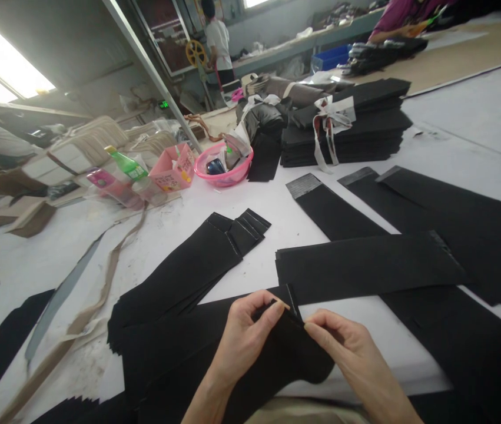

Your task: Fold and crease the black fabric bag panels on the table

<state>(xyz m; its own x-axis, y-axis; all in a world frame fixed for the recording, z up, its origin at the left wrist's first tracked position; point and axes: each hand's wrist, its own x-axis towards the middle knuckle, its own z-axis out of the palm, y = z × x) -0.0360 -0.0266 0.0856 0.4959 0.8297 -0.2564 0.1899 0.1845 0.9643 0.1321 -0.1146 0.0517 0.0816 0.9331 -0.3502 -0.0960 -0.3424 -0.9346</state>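
Near the bottom centre, a black fabric piece [292, 353] is held up between both hands. My left hand [250, 327] pinches its upper edge between thumb and fingers, with a small tan strip at the fingertips. Closed at the fingertips, my right hand [342, 338] grips the same piece at its right corner. Beneath and behind my hands lie more black strips. A fanned stack of black pieces [179, 265] with stitched ends rests to the left. One black strip [365, 265] lies crosswise just beyond my right hand.
A tied black stack [342, 135], a pink basin [221, 176], a pink box [173, 171] and a green bottle [126, 164] stand farther back. Long tan strips [109, 271] lie at left. One person [219, 44] stands far back; others are partly visible at left and upper right.
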